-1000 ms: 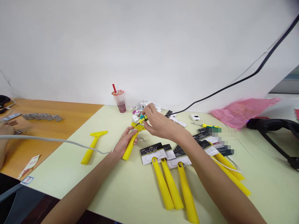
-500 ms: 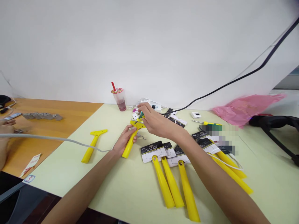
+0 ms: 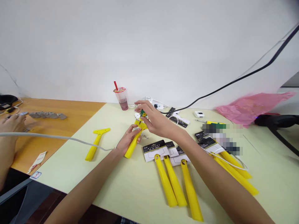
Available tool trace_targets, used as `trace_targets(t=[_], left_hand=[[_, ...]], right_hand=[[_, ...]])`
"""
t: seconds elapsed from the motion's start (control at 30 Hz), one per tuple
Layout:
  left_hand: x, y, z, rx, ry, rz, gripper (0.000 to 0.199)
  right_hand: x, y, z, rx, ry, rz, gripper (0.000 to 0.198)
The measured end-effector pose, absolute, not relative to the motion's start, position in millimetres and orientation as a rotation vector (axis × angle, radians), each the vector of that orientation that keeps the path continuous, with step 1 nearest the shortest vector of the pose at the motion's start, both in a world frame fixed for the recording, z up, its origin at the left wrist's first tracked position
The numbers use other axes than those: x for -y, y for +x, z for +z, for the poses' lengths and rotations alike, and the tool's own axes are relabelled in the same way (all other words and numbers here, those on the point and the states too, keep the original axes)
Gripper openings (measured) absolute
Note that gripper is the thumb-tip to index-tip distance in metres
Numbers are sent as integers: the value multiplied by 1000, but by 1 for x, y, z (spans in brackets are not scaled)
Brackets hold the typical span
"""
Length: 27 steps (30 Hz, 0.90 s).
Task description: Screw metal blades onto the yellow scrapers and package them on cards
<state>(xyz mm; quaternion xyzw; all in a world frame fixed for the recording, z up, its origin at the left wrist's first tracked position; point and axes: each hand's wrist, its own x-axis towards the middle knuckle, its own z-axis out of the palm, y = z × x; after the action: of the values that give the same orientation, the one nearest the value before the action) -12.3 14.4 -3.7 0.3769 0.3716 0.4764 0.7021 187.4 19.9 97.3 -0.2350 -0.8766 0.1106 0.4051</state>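
Observation:
My left hand (image 3: 125, 143) is closed around the handle of a yellow scraper (image 3: 132, 147), its head tilted up and away from me. Over that head, my right hand (image 3: 154, 121) grips a screwdriver (image 3: 143, 114) by its green-and-yellow handle, pointing down at the scraper head. The contact at its tip is hidden by fingers. Small screws (image 3: 145, 136) lie on the table just right of the scraper. To the left rests another yellow scraper (image 3: 93, 147). Several yellow handles (image 3: 166, 183) with black-and-white cards (image 3: 155, 150) lie to the right, partly under my right forearm.
A drink cup (image 3: 122, 99) stands by the wall. A second screwdriver (image 3: 213, 123), a pink plastic bag (image 3: 247, 107) and a black cable (image 3: 224, 85) are at the right. On the wooden table, a co-worker's hand (image 3: 11, 124) is near grey metal pieces (image 3: 48, 115). A grey cable (image 3: 58, 137) crosses the left.
My right hand's fingers have shifted on the screwdriver handle, with the upper ones straighter now. My left hand keeps its hold on the scraper. The view has swung slightly left.

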Motion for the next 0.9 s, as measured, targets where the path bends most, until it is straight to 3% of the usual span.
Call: trace_targets(t=[0.2,0.4,0.6,0.8,0.9], left_hand=[[-13,-11,-6,-799,859,1022,57],[-17,-12,-7,-773,755,1053,57],[-15,-10,-6,-753,783,1026,53],[-16,-11,-7,-776,738,1049,58],[-16,-12,-7,-776,743,1047,58]], right_hand=[[-23,188,98,2210,-797,208,13],[-25,192,98,2213,-676,256,35],[-26,189,95,2208,-820,162,7],[-24,187,94,2195,-686,246,37],[-26,185,90,2186,-685,263,23]])
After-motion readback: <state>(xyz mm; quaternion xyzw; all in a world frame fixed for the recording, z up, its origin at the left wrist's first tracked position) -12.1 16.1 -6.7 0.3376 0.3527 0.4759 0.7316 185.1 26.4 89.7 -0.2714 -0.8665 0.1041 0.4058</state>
